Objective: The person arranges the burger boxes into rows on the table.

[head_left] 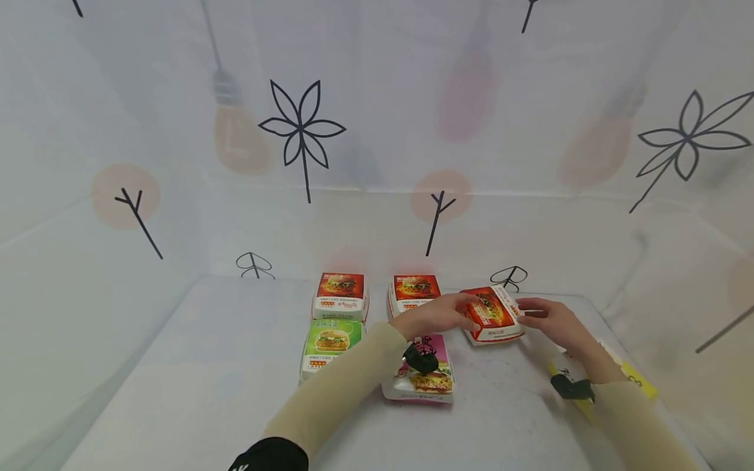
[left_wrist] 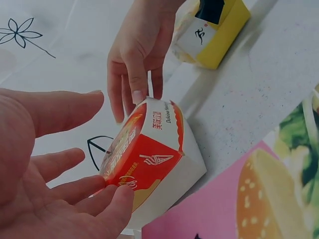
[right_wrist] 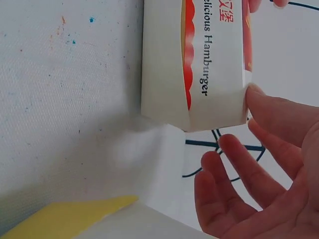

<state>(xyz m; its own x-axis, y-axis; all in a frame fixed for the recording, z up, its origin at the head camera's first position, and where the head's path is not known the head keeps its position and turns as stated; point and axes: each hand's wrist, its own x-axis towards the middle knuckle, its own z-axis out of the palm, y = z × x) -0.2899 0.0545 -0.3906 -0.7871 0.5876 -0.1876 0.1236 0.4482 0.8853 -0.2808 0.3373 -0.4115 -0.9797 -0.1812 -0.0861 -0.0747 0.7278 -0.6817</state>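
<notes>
A red and white hamburger box (head_left: 493, 315) sits at a slant between my two hands toward the back right of the table. At its left side is my left hand (head_left: 438, 313), fingers loosely extended; in the left wrist view the fingertips (left_wrist: 124, 191) overlap its red face. My right hand (head_left: 556, 320) is at the opposite end. There the right wrist view has the thumb (right_wrist: 279, 112) against the box's edge, with the other fingers spread and loosely bent beyond its corner.
Two more red burger boxes (head_left: 340, 294) (head_left: 414, 290) stand at the back, left of the hands. In front of them are a green burger box (head_left: 331, 340) and a pink one (head_left: 427, 389), partly behind the left arm. A yellow and white box (left_wrist: 227, 42) lies by the right wrist.
</notes>
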